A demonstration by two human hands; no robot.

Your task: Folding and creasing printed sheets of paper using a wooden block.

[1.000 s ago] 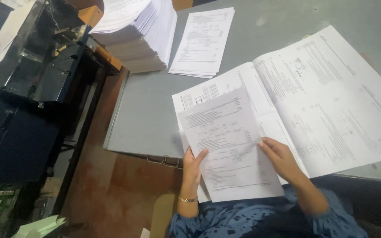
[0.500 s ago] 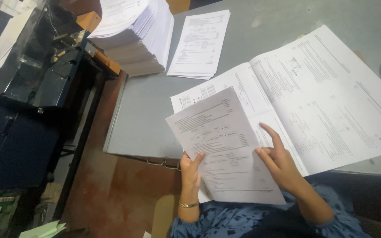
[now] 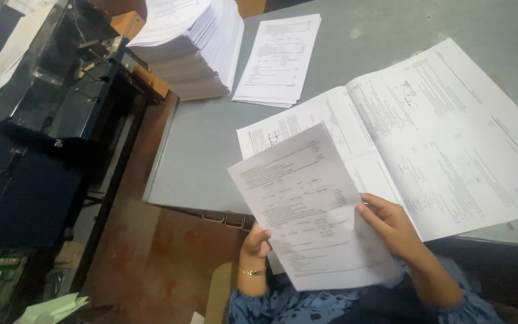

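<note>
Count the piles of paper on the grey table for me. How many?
2: a tall stack at the table's far left corner, and a thin pile right beside it. More may lie out of view.

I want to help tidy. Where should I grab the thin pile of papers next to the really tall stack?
Probably take the thin pile by its near short edge, coming from the front of the grey table. That edge faces bare tabletop, while the tall stack crowds its left side.
</note>
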